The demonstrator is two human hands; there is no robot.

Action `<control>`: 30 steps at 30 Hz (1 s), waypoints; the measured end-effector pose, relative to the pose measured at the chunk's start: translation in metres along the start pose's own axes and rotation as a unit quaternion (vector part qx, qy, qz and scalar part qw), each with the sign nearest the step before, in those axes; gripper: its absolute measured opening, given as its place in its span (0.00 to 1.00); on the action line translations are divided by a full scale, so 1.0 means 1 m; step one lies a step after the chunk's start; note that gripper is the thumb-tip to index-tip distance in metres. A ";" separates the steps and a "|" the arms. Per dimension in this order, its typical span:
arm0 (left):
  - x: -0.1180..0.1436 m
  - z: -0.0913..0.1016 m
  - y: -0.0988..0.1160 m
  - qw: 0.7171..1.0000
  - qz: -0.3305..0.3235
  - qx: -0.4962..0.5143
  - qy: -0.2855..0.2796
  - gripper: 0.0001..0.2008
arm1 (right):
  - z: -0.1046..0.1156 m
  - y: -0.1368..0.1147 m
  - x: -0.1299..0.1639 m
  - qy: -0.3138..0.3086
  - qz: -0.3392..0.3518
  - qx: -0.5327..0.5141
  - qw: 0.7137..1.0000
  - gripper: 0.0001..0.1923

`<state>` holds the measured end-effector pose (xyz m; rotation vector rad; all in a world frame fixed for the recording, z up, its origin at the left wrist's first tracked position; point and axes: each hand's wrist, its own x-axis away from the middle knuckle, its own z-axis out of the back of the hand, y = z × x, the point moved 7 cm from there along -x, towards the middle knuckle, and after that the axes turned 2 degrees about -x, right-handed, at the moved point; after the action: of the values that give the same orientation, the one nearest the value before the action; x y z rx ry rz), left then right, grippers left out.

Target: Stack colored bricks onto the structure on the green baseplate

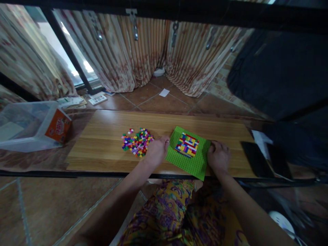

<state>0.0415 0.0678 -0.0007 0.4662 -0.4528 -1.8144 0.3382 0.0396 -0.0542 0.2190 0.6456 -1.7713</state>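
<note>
Low wooden table [102,150], person seated at its 6 o'clock edge. Green baseplate [188,160] lies flat, tilted, just right of table centre, with a block of multicoloured bricks [187,144] built on its upper half. Left hand [157,149] rests curled at the baseplate's 9 o'clock edge, fingers touching that edge; cannot tell if it pinches the plate or a brick. Right hand [218,155] sits at the plate's 3 o'clock edge, fingers folded under, touching the edge; grip not clear either. Loose brick pile [137,141], mixed colours, on the table at 9 o'clock from the left hand, just beside it. Clear plastic bin [28,126] with an orange label off the table at far 9 o'clock, tipped on its side; contents blurred, something pale inside. Dark phone-like slab [253,158] at 3 o'clock, near the table's right end. Papers [97,99] on the floor at 11 o'clock.
</note>
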 end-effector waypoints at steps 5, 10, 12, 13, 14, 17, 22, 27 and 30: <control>-0.001 -0.010 0.012 0.989 -0.019 0.149 0.015 0.10 | 0.000 -0.001 -0.001 -0.001 0.006 0.000 1.000 0.19; -0.006 -0.014 0.014 0.983 0.007 0.182 0.020 0.12 | 0.002 -0.003 -0.001 -0.005 -0.003 0.006 1.000 0.18; -0.006 -0.015 0.016 0.984 0.017 0.179 0.015 0.13 | 0.002 -0.003 -0.001 -0.006 -0.005 0.006 1.000 0.18; -0.006 -0.016 0.017 0.984 0.021 0.176 0.013 0.14 | 0.002 -0.003 -0.001 -0.008 -0.007 0.007 1.000 0.18; -0.005 -0.017 0.018 0.985 0.025 0.170 0.012 0.14 | 0.002 -0.003 -0.001 -0.009 -0.009 0.008 1.000 0.18; -0.004 -0.017 0.021 0.990 0.026 0.141 0.007 0.14 | 0.001 -0.002 -0.001 -0.007 -0.011 0.004 1.000 0.18; -0.006 -0.018 0.024 0.991 0.028 0.131 0.008 0.14 | 0.002 -0.003 -0.001 -0.002 -0.006 -0.010 1.000 0.18; -0.014 -0.026 0.013 0.969 0.067 0.237 0.008 0.10 | 0.002 -0.003 -0.001 -0.005 -0.012 -0.016 1.000 0.18; -0.018 -0.038 0.003 0.929 0.102 0.354 -0.009 0.06 | 0.001 -0.002 -0.001 -0.008 -0.012 -0.019 1.000 0.18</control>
<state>0.0687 0.0813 -0.0296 0.8568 -1.1400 -1.4139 0.3365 0.0403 -0.0519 0.1721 0.6730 -1.7804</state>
